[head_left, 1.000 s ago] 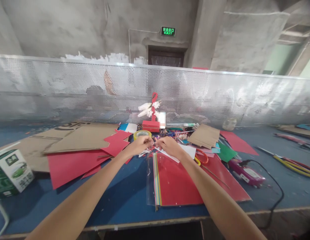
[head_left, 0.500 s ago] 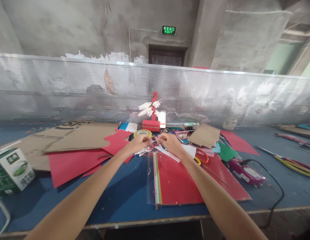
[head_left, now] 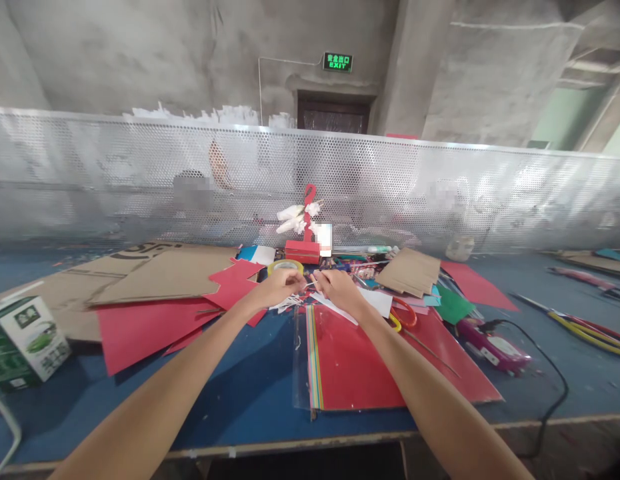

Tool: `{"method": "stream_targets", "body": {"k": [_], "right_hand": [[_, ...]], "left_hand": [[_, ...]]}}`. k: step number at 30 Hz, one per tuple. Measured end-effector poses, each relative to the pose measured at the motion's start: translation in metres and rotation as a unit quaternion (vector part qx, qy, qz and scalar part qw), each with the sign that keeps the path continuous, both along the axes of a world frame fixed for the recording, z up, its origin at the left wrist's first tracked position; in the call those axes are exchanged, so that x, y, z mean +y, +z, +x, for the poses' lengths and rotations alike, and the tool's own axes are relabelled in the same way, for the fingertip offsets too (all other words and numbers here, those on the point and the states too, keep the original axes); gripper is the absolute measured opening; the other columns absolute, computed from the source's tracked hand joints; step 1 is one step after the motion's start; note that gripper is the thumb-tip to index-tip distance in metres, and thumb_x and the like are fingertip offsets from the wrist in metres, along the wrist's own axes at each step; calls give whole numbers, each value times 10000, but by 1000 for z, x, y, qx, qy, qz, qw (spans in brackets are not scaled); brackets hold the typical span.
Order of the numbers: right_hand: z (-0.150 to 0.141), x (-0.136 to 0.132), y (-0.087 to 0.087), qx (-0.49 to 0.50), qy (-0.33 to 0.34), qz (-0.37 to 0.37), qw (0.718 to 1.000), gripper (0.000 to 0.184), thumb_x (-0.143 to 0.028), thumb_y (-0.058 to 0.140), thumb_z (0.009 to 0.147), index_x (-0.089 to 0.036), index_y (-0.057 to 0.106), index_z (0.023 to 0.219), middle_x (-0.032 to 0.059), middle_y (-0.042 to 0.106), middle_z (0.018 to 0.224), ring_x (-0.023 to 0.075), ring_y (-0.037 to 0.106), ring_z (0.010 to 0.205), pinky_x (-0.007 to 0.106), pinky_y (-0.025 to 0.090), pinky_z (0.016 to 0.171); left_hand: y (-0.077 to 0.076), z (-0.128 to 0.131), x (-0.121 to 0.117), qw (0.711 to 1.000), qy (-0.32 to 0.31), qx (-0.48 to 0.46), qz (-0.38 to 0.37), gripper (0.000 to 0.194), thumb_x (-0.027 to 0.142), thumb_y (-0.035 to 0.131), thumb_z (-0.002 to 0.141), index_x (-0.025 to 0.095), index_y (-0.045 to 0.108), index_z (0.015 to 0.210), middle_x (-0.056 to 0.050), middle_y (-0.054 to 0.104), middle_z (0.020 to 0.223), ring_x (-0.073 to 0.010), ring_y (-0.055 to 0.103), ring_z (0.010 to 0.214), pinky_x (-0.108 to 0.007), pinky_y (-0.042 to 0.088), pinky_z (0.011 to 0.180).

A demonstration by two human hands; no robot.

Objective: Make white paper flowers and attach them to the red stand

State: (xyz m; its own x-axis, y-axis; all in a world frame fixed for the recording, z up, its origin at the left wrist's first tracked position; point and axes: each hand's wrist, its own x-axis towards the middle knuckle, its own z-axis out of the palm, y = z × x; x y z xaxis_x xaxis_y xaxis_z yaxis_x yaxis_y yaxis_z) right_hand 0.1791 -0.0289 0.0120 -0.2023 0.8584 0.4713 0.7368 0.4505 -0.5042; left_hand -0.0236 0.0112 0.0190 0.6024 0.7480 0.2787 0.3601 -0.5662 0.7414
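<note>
Both my hands are raised over the middle of the table. A small white strip [head_left: 309, 285], perhaps paper, spans the gap between my fingertips. My left hand [head_left: 286, 287] is closed in a pinch on its left end. The fingers of my right hand [head_left: 335, 287] are pinched at its other end. Below lie white paper scraps [head_left: 289, 303] and a white sheet [head_left: 377, 301]. A roll of yellow tape [head_left: 285, 267] is just behind my left hand. Farther back stands a red paper piece with a hooked top [head_left: 309, 197], bearing white flowers [head_left: 291, 217] on a red box [head_left: 303, 251].
Brown cardboard [head_left: 165, 277] and cut red paper [head_left: 150, 333] lie at left, beside a green-and-white carton [head_left: 33, 343]. A pack of coloured paper [head_left: 360, 373] is in front. At right are a purple corded device [head_left: 495, 347] and yellow-handled scissors [head_left: 585, 333]. Perforated metal sheet [head_left: 390, 180] closes the back.
My fingertips drew slightly apart, showing the white strip between them, then came a little closer again. The things on the table have stayed in place.
</note>
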Motion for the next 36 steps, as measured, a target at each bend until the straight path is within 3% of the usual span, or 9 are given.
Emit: {"method": "stream_targets", "body": {"k": [3,7,10,15,20,24,28,32,36], "right_hand": [[0,-1,1,20,17,-2,1000,464,-409,372,988,-194,593,641,4,618,556,131,573,569,236,370,634],[2,-1,2,68,68,13,995,204,-380,591,878,-196,664,829,21,719,810,146,639,726,228,418,677],[3,0,1,78,73,14,994,137,-325,621,852,-201,678,865,20,727,846,148,646,753,231,428,699],[3,2,0,40,48,17,998,243,-299,534,900,-191,671,732,11,709,742,137,617,669,230,385,643],[3,5,-4,15,72,-3,997,345,-284,417,958,-196,665,735,0,699,685,129,626,668,219,379,664],[9,7,-4,-29,19,4,999,303,-316,439,954,-206,666,786,14,715,755,144,624,689,225,364,647],[20,9,-3,-100,-42,-23,994,195,-296,528,893,-213,690,824,31,730,831,168,646,757,227,357,636],[27,8,-4,-149,-42,-75,985,135,-287,591,838,-225,710,821,22,740,854,177,669,797,223,366,640],[24,3,-5,-192,-41,-121,973,145,-347,664,775,-218,724,805,34,741,824,193,677,774,226,362,609]], "left_hand": [[-1,-1,1,1000,6,1,-3,196,366,592,814,177,641,836,-48,683,810,-175,633,746,-274,468,671],[-2,-1,4,1000,25,-7,-13,185,354,604,794,171,634,801,-45,676,775,-170,622,715,-273,458,651],[0,-2,4,999,38,-6,-21,198,366,599,796,171,622,778,-42,666,750,-162,607,682,-271,446,631],[2,-3,3,999,33,-1,-16,209,384,593,804,180,628,778,-42,672,743,-164,603,675,-265,429,604],[-1,-8,11,999,33,8,14,200,382,591,799,186,631,804,-34,676,745,-170,614,690,-256,435,621],[-1,-20,18,992,84,52,79,198,381,591,796,199,666,811,-46,694,776,-182,620,699,-254,424,622],[-1,-28,19,971,148,159,102,164,312,585,786,202,687,852,-59,714,849,-198,637,751,-263,424,641],[-3,-28,18,952,181,222,110,123,271,586,780,206,639,870,-44,713,905,-201,647,816,-265,440,683],[-6,-27,18,944,193,226,145,103,309,599,783,218,617,829,-32,702,957,-194,639,830,-263,434,678]]}}
